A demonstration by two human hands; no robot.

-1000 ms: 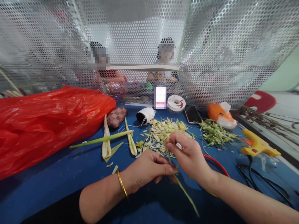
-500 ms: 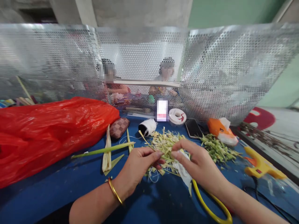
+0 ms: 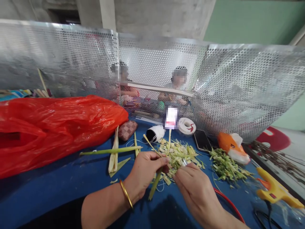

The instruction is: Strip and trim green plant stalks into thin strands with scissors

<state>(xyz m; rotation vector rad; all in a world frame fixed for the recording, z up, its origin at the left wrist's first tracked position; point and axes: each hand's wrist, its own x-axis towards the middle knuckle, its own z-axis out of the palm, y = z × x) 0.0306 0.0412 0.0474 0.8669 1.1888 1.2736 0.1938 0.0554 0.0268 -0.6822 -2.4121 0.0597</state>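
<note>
My left hand [image 3: 151,167], with a gold bangle [image 3: 125,194] on the wrist, pinches a thin tan stalk [image 3: 149,142] and a long green leaf strip [image 3: 155,187] that cross at the fingers. The strip's broad end hangs below the hand. Close by on the right, my right hand [image 3: 195,183] is closed, and a bit of metal blade [image 3: 184,162] shows past its fingers. It appears to be scissors, though their handles are hidden. Beneath and behind both hands lies a heap of pale leaf cuttings [image 3: 179,152].
A red plastic bag [image 3: 59,127] covers the left side, beside a checked pouch [image 3: 128,129] and loose leaves [image 3: 114,159]. A thread spool [image 3: 156,132], ribbon roll [image 3: 187,125] and phone [image 3: 202,140] stand behind. Right: green clippings [image 3: 228,168], tissues [image 3: 234,146], glue gun [image 3: 274,187], red loop [image 3: 231,203].
A long leaf strip now shows in my left hand. My right hand has closed and moved down; the yellow handle under it no longer shows. The view has shifted, so the scene sits further right.
</note>
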